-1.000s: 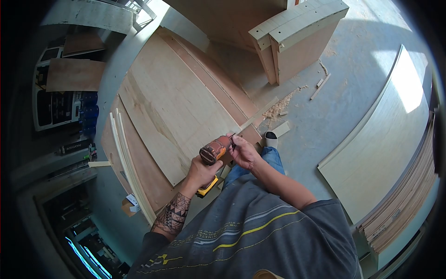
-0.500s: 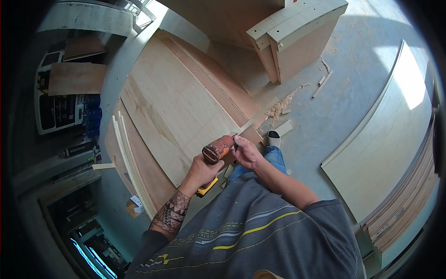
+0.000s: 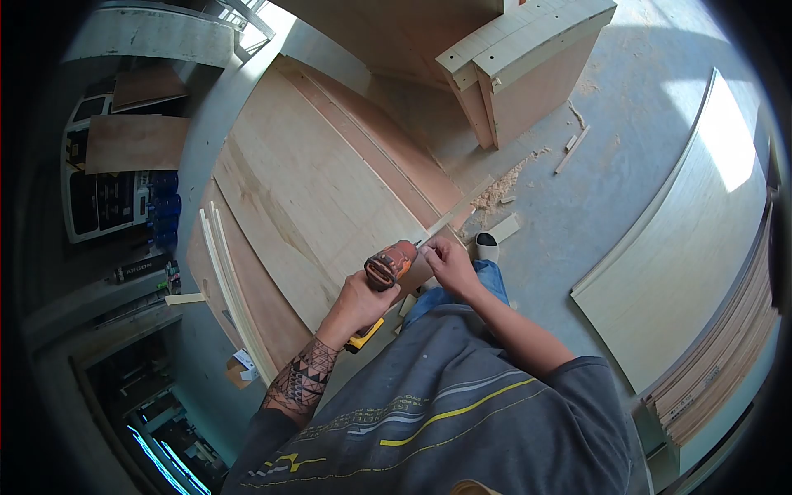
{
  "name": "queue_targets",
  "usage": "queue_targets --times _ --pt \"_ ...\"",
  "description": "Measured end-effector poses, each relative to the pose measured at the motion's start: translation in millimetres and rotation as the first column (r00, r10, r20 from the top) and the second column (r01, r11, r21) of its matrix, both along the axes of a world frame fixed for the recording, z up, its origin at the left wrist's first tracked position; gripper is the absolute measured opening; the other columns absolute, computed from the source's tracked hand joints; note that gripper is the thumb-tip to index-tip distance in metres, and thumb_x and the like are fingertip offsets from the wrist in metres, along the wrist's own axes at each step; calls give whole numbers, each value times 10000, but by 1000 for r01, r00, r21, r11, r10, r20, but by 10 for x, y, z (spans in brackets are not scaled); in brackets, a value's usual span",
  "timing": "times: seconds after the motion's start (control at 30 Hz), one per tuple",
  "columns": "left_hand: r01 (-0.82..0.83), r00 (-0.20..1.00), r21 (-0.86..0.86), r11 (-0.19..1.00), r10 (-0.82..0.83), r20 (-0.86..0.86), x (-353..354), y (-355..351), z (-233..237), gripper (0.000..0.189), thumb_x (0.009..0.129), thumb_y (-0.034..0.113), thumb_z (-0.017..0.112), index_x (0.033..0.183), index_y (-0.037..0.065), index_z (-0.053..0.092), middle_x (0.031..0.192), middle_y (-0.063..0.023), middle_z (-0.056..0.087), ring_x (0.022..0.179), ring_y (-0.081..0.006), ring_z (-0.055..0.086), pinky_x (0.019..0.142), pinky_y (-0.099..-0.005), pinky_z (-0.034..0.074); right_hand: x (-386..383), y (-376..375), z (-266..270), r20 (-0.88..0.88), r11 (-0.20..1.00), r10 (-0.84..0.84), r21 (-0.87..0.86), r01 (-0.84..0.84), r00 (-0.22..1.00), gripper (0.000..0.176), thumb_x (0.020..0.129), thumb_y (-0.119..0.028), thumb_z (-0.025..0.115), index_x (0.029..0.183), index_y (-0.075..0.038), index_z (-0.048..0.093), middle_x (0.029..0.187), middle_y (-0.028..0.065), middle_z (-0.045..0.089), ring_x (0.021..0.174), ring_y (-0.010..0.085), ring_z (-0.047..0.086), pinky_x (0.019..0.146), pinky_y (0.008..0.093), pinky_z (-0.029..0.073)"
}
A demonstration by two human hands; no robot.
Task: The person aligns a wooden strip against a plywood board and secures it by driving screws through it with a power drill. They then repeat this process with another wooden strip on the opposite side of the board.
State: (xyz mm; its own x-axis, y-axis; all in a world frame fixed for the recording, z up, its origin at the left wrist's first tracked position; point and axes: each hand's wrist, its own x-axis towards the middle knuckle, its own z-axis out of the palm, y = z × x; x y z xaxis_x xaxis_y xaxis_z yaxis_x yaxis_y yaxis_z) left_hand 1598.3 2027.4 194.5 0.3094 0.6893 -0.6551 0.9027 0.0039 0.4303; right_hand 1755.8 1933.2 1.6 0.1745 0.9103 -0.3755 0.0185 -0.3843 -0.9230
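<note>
My left hand (image 3: 360, 302) is wrapped round the handle of a cordless drill (image 3: 391, 264) with an orange and dark body and a yellow battery (image 3: 365, 333) below. Its bit points up and right, near the corner of a pale plywood sheet (image 3: 322, 181). Just right of the bit, my right hand (image 3: 450, 266) is closed with thumb and fingers pinched together. Whatever sits between those fingertips is too small to make out. A narrow wood strip (image 3: 459, 205) lies by the sheet's corner, just beyond the fingers.
A tall plywood box piece (image 3: 536, 78) stands ahead, with sawdust (image 3: 500, 189) and offcuts (image 3: 502, 230) on the floor before it. Curved plywood sheets (image 3: 660, 272) lean over a stack of boards (image 3: 714, 346) at right. Long thin strips (image 3: 233, 285) lie at left.
My right hand has drawn slightly away from the drill's front and turned, its fingers curling into a pinch. The bit now shows. My left hand keeps its hold on the drill.
</note>
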Motion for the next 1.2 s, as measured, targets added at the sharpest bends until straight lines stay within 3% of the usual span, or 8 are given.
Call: queue_targets --times 0.03,0.1,0.13,0.23,0.37,0.67,0.93,1.2 --pt "5 1000 -6 1000 -5 -19 -9 -4 -9 393 883 287 776 1075 -54 738 980 -246 778 1008 -362 778 865 -426 611 141 10 176 -2 1000 2 -1 -2 1000 304 996 -233 687 1257 -78 657 905 125 717 850 298 708 735 438 565" --pt "4 1000 4 1000 -4 14 -28 -17 -32 403 881 289 778 1080 -59 734 987 -250 776 1012 -366 776 873 -427 610 427 78 476 481 968 -22 228 -101 877 418 924 -175 698 1325 -90 613 897 201 716 857 386 710 740 505 563" --pt "4 999 16 1000 -5 50 -25 -19 -36 413 880 292 780 1085 -63 730 993 -255 775 1016 -369 774 881 -429 608 460 123 410 551 975 68 140 -173 832 438 925 -176 675 1350 -111 591 850 190 729 853 398 720 732 518 569" --pt "12 1000 -5 1000 -12 1 5 -2 -12 430 876 294 785 1101 -68 727 1017 -262 774 1029 -366 773 894 -426 606 474 266 154 563 944 246 47 -328 789 393 944 -222 666 1324 -137 614 844 190 736 852 394 732 719 517 574" --pt "-10 1000 -21 1000 10 6 -21 8 -28 439 876 293 787 1116 -70 728 1038 -261 775 1041 -359 773 899 -426 605 465 271 77 579 939 245 56 -338 777 342 960 -253 653 1287 -156 636 850 184 739 832 397 733 695 518 573" --pt "13 1000 -27 1000 -14 -21 -57 60 -60 499 859 301 804 1208 -45 719 1076 -213 784 1037 -287 773 895 -389 602 467 230 39 556 947 173 132 -291 813 284 982 -238 631 1252 -151 652 847 173 737 825 383 731 698 511 573" --pt "-2 999 -53 999 -1 -54 -9 84 -43 490 866 293 797 1216 -39 715 1091 -192 788 1048 -258 771 903 -378 601 439 112 42 513 942 140 195 -274 847 540 992 -174 623 1522 -202 522 982 149 744 912 369 723 776 490 583" --pt "43 996 -58 997 -47 -72 49 101 -71 471 882 269 787 1226 -43 707 1099 -192 786 1050 -258 769 905 -374 599 343 53 -52 436 945 -20 303 -126 900 528 958 -154 694 1474 -202 592 956 142 721 903 357 725 796 469 593"
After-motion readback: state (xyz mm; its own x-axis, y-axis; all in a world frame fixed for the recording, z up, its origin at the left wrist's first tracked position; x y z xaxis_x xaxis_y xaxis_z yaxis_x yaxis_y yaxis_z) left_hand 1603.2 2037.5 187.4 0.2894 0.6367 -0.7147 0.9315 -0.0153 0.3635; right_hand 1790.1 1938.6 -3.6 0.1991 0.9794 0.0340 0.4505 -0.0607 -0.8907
